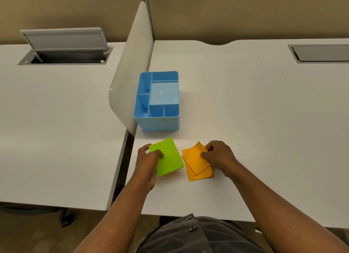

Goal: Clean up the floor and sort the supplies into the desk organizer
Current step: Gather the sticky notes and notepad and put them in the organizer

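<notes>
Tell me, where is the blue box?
The blue organizer sits on the white desk beside the divider panel, just beyond the green notes.

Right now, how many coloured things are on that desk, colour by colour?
Blue: 1, the desk organizer
Green: 1, the green pad, held by the left hand
Orange: 2, the orange pads, overlapping, held by the right hand
Total: 4
</notes>
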A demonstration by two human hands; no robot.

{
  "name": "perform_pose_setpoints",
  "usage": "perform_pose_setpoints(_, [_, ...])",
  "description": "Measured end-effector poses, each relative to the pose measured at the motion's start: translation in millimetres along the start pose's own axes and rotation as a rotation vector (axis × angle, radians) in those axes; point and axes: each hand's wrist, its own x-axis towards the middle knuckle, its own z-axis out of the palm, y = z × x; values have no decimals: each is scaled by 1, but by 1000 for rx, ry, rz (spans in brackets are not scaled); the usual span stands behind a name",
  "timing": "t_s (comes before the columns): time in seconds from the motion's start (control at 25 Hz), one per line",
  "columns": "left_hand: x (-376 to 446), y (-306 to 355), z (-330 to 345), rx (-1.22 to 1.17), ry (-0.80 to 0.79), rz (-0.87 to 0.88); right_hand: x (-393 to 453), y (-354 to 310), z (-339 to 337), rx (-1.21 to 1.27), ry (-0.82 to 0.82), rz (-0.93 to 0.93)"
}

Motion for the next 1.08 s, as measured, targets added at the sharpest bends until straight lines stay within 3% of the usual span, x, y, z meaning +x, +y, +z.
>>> perform_pose_setpoints(0.24, [-4, 0, 4, -136, -76, -161, 3, 3, -8, 603, -48, 184])
perform_pose_setpoints(0.44, [-9, 4, 14, -132, -137, -177, -4, 0, -10, 758, -36, 123])
perform_pose_setpoints(0.64, [-10, 12, 6, -147, -153, -165, -6, -1, -20, 1039, -139, 167])
perform_pose_setpoints(0.92, [-25, 29, 9, 176, -142, 101, -13, -19, -24, 924, -7, 18])
perform_pose_setpoints(1.08, [-37, 42, 22, 231, -101, 270, -26, -55, -25, 962, -50, -75])
